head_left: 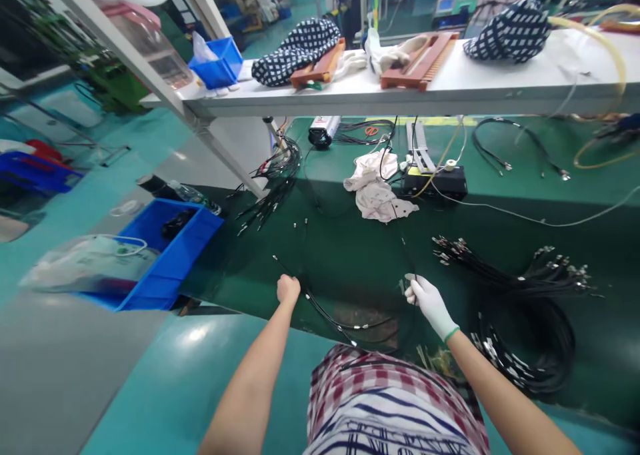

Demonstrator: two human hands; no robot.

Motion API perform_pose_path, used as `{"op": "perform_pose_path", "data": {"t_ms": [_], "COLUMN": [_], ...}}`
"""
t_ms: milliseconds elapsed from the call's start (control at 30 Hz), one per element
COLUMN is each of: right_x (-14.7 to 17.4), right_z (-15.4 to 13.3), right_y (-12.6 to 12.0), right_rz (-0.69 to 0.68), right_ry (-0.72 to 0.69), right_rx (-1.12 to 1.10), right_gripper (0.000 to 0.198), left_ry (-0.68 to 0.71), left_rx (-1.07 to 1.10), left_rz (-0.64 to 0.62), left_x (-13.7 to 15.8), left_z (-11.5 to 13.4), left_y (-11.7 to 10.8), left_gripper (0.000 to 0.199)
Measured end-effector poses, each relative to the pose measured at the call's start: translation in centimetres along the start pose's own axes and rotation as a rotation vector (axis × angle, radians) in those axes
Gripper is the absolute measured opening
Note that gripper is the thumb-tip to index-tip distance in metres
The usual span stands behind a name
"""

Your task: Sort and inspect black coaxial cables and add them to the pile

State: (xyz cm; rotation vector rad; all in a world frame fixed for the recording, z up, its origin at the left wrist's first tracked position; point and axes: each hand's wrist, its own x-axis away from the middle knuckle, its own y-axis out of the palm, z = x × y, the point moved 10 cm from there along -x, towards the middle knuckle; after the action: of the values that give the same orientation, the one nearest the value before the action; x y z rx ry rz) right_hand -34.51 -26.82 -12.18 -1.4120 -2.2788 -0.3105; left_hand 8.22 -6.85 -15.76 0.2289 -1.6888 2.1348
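Striped shirt [385, 418] is filling the bottom centre; left hand [289, 288], near centre, is curling shut around black cable [323, 313]; gloved right hand [425, 300], centre-right, is pinching thin dark cord [405, 246].

Hands [289, 288] well apart, arms [257, 375] extended

Facing forward and down from the wearer's head, a single camera is looking over a green bench top [350, 255], with the striped shirt [395, 412] filling the bottom edge at close range and both arms stretching away toward the bare left hand [289, 288] and the gloved right hand [427, 302] at middle distance. Farther off, the wide view is taking in a white shelf [350, 104] that is running almost level across the upper part, while the shiny floor [175, 375] is spreading out along the left side.
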Motion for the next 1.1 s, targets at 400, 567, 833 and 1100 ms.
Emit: {"op": "perform_pose_path", "data": {"t_ms": [400,567,833,1100], "right_x": [-0.5,-3.8,-4.8,0.0], "right_z": [2.7,1.2,1.5,-5.1], "right_y": [-4.3,-3.0,-1.5,0.4], "right_rz": [0.114,0.197,0.134,0.005], "right_ry": [0.131,0.164,0.156,-0.214], "right_rx": [0.916,1.054,0.945,0.527], "right_gripper": [0.051,0.061,0.04,0.032], "left_ry": [0.033,0.094,0.355,0.796], "left_rx": [0.04,0.037,-0.085,-0.079], "left_rz": [0.035,0.049,-0.021,0.026], "left_x": [-1.1,-0.7,3.9,14.0], "left_z": [2.1,6.1,11.0,19.8], "left_y": [-0.3,0.8,3.0,1.3], "left_gripper": [0.042,0.048,0.029,0.048]}}
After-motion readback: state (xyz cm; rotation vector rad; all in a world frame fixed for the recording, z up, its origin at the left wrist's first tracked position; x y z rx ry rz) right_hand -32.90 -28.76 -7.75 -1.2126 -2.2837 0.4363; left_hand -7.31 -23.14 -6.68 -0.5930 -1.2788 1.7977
